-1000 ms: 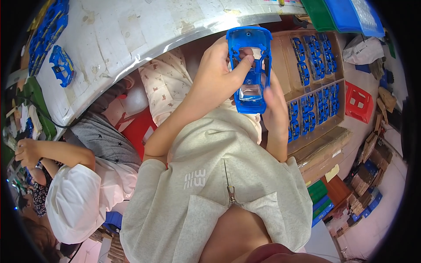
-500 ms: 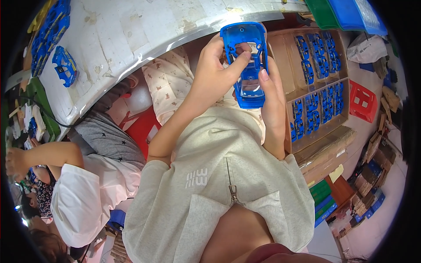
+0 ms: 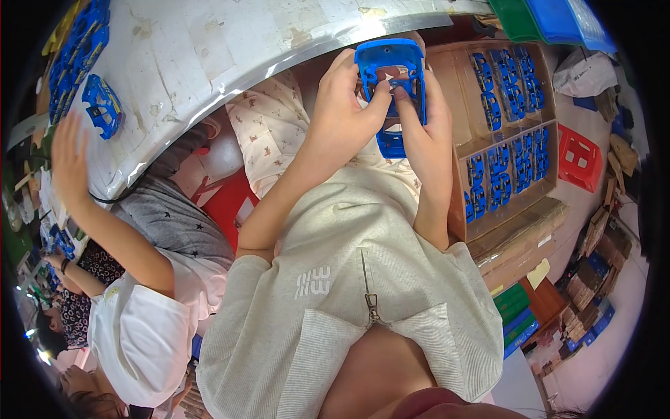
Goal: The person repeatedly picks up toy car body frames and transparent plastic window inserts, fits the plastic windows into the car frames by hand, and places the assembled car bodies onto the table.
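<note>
Left hand (image 3: 340,112) and right hand (image 3: 429,133) both hold on to one blue toy car shell (image 3: 388,54). Left fingers wrap around one long side, and right fingers wrap around the other. Both thumbs poke in over the middle, with their tips close together. Some fingers are hidden behind the shell, so I can't see just where they press. The shell is up in the air, over the lap and just by the edge of the big pale surface (image 3: 209,49). Its hollow side faces up, and it has big holes in it.

On the far left of the surface lies a lone blue shell (image 3: 103,108), with more blue shells (image 3: 78,59) in a bunch beside it. Another person (image 3: 139,335) in a white top sits on the left. One bare arm (image 3: 122,234) goes up near that lone shell, and the end of it is blurry.

To the right of the hands is an open brown box (image 3: 458,84). Lots of little blue shells (image 3: 515,94) sit in it in rows, in two parts. A red stool (image 3: 579,159) is right of the box, and a white bag (image 3: 586,75) is above the stool.
</note>
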Motion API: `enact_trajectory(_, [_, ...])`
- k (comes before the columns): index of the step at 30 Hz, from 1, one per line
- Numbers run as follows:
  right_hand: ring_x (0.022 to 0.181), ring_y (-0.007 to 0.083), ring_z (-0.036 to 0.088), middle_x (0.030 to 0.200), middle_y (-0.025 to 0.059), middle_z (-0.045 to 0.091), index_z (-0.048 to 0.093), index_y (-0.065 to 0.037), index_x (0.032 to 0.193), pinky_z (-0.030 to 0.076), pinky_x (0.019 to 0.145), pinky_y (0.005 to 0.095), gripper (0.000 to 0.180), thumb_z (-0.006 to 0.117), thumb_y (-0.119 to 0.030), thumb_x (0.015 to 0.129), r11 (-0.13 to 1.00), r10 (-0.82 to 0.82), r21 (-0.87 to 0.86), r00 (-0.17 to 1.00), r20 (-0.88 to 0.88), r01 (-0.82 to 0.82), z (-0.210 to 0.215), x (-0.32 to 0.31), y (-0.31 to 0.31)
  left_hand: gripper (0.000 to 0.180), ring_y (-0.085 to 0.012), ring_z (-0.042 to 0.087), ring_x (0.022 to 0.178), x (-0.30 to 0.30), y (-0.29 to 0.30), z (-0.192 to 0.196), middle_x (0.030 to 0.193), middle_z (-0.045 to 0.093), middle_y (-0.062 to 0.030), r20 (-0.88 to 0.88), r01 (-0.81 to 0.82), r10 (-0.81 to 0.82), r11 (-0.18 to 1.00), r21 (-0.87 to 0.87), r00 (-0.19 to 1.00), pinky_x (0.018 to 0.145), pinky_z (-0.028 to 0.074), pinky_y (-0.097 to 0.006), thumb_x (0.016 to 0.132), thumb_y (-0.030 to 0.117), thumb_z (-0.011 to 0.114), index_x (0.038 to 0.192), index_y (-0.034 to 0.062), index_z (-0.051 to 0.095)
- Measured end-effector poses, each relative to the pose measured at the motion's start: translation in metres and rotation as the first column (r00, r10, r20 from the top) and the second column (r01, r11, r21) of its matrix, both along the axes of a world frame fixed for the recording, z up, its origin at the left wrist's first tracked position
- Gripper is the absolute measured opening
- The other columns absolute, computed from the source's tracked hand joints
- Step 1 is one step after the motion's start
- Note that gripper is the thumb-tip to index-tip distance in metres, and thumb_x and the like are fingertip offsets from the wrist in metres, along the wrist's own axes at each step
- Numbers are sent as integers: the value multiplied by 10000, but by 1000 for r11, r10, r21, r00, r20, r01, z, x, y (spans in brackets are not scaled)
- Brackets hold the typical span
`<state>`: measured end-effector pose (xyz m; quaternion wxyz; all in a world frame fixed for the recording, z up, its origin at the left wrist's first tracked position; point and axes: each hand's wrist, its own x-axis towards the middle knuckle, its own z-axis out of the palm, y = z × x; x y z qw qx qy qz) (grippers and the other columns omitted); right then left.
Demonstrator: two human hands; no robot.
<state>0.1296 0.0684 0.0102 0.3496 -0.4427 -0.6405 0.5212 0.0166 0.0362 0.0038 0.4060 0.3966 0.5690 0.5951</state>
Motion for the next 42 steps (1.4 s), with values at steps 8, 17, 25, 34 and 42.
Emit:
enact_trajectory(8, [580, 91, 523, 683, 90, 560, 475, -1, 897, 421, 521, 237, 84, 480, -62, 839, 999, -40, -26, 999, -18, 39, 1, -3, -1, 133, -75, 476, 595, -1, -2, 6, 805, 582, -38, -230, -10, 1, 999, -37, 973, 497, 367, -210, 797, 76, 566, 910, 11, 588])
enact_trajectory(17, [595, 80, 517, 688, 66, 558, 489, -2, 895, 432, 537, 224, 84, 478, -58, 835, 1000, -6, 2, 1000, -15, 6, 0, -5, 0, 137, -107, 444, 588, -2, -4, 5, 785, 561, -55, -224, -29, 29, 1000, 4, 974, 496, 340, -234, 798, 96, 563, 909, 20, 588])
enact_trajectory(25, [623, 70, 525, 729, 64, 578, 490, 0, 892, 437, 542, 219, 75, 474, -50, 839, 997, -51, -56, 993, -104, 45, 0, -7, -3, 192, -196, 495, 678, -3, -3, 8, 857, 523, -108, -237, 56, -49, 998, 21, 970, 580, 409, -284, 763, 5, 508, 954, -11, 514])
enact_trajectory(34, [581, 69, 512, 700, 58, 565, 479, 0, 866, 428, 514, 212, 54, 482, -46, 839, 999, -49, -16, 994, -103, 48, -1, -7, -1, 210, -225, 519, 733, 1, -3, -2, 869, 525, -124, -143, 31, -26, 999, 36, 989, 652, 420, -313, 779, 2, 501, 987, -22, 487])
enact_trajectory(42, [535, 60, 480, 622, 41, 522, 468, -3, 829, 395, 477, 212, 50, 486, -48, 837, 999, -47, -21, 995, -90, 45, 1, -9, 0, 225, -259, 543, 825, 3, -3, -1, 939, 525, -156, -111, 13, -7, 999, 52, 994, 744, 429, -334, 798, -15, 468, 1023, -28, 472])
